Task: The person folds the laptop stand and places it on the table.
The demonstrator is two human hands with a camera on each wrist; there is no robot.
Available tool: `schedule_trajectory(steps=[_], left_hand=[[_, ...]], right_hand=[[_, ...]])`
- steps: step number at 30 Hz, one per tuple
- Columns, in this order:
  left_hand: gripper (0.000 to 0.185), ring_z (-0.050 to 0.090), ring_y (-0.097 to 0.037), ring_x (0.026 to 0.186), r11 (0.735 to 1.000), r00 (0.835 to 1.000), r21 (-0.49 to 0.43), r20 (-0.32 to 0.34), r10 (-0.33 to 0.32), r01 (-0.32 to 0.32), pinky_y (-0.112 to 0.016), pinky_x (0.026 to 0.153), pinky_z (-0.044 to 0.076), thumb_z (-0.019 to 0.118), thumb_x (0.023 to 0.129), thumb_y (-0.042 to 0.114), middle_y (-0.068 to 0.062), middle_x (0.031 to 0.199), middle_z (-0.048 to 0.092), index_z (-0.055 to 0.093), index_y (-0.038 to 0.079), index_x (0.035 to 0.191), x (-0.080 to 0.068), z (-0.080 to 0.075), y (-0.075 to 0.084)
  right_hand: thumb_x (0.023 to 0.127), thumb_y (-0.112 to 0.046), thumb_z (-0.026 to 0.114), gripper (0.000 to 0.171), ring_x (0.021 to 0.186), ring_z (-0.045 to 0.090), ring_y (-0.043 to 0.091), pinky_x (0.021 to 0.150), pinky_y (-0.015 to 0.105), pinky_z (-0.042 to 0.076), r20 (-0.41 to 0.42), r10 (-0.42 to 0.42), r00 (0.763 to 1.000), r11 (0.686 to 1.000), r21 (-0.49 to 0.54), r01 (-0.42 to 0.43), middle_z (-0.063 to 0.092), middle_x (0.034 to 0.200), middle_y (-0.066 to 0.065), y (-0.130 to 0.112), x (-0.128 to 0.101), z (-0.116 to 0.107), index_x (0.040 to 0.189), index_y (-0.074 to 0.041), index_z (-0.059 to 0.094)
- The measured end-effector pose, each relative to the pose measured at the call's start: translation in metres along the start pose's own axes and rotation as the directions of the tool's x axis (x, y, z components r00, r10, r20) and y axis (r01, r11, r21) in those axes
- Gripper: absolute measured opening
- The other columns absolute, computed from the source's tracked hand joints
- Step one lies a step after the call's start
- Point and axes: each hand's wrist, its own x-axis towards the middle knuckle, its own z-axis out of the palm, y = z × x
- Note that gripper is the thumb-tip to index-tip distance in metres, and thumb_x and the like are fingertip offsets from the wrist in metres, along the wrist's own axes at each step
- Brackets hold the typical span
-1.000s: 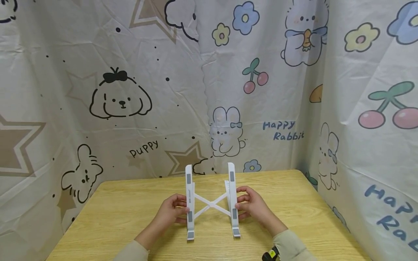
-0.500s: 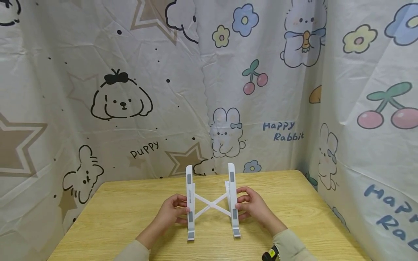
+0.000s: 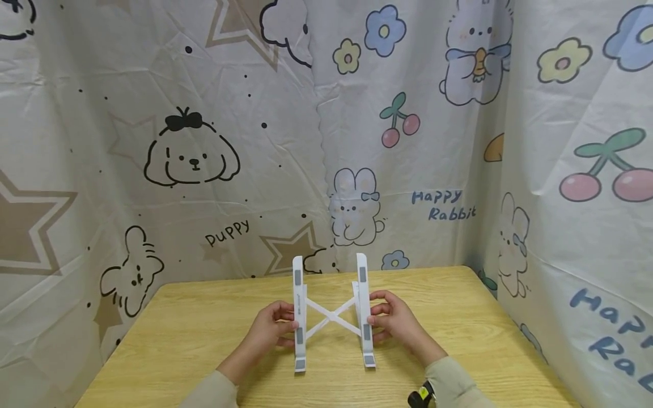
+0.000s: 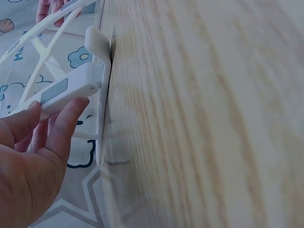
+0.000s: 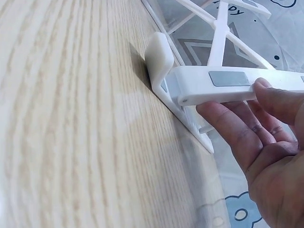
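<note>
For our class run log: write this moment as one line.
left hand: holds stand's left rail | right hand: holds right rail | white folding stand: upright, spread open on wooden table

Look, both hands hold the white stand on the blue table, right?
Not quite: the table is yellow wood, not blue, as the head view shows. The left hand and right hand do hold the white stand on it.
</note>
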Motion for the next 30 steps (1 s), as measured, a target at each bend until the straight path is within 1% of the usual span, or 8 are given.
schedule_trajectory(steps=[6,9,14,21,27,30], left_hand=[[0.036,0.065,-0.020,0.085,1.000,1.000,0.018,0.004,0.004,-0.004,-0.051,0.066,0.064,0.073,0.091,-0.003,-0.016,0.108,0.062,0.058,-0.004,0.124,0.004,0.013,0.003],[0.036,0.066,-0.019,0.084,1.000,1.000,0.012,0.010,0.015,-0.015,-0.052,0.067,0.064,0.072,0.092,-0.003,-0.017,0.109,0.062,0.057,-0.005,0.124,0.004,0.018,0.003],[0.035,0.066,-0.019,0.083,1.000,1.000,0.008,0.010,0.027,-0.027,-0.054,0.068,0.064,0.072,0.092,-0.004,-0.017,0.108,0.062,0.057,-0.006,0.124,0.007,0.024,0.004],[0.035,0.065,-0.018,0.085,0.999,0.999,-0.001,0.037,0.034,-0.034,-0.054,0.069,0.064,0.072,0.092,-0.002,-0.016,0.108,0.062,0.057,-0.006,0.124,0.012,0.036,0.004],[0.034,0.065,-0.018,0.082,0.998,0.998,0.006,0.023,0.054,-0.055,-0.052,0.067,0.064,0.071,0.092,-0.004,-0.016,0.106,0.061,0.058,-0.005,0.123,0.015,0.041,0.001],[0.033,0.065,-0.017,0.082,0.998,0.998,0.005,0.026,0.059,-0.059,-0.052,0.067,0.064,0.071,0.092,-0.005,-0.016,0.105,0.061,0.058,-0.006,0.123,0.016,0.042,-0.001]], right_hand=[[0.091,0.005,0.071,0.052,0.083,0.072,0.024,0.067,0.057,0.063,0.035,-0.003,0.999,1.000,0.020,0.002,0.064,0.096,0.009,0.001,0.004,0.013,0.136,-0.006,0.047],[0.091,0.006,0.071,0.051,0.082,0.073,0.025,0.067,0.057,0.063,0.021,0.001,1.000,1.000,0.025,-0.001,0.063,0.096,0.010,-0.001,0.004,0.018,0.136,-0.006,0.048],[0.091,0.008,0.070,0.051,0.081,0.073,0.024,0.065,0.056,0.063,0.006,-0.016,1.000,0.999,0.032,0.016,0.063,0.094,0.010,-0.003,0.006,0.025,0.135,-0.006,0.049],[0.092,0.007,0.070,0.050,0.079,0.073,0.024,0.064,0.055,0.063,0.005,-0.032,0.999,0.999,0.028,0.032,0.063,0.094,0.010,-0.004,0.008,0.034,0.136,-0.003,0.049],[0.092,0.007,0.070,0.050,0.078,0.072,0.023,0.065,0.057,0.062,-0.014,-0.032,0.999,0.999,0.023,0.032,0.062,0.095,0.012,-0.006,0.008,0.040,0.136,-0.004,0.050],[0.091,0.007,0.070,0.050,0.077,0.070,0.021,0.065,0.058,0.062,-0.018,-0.030,0.999,0.999,0.031,0.030,0.063,0.095,0.012,-0.006,0.008,0.042,0.136,-0.004,0.050]])
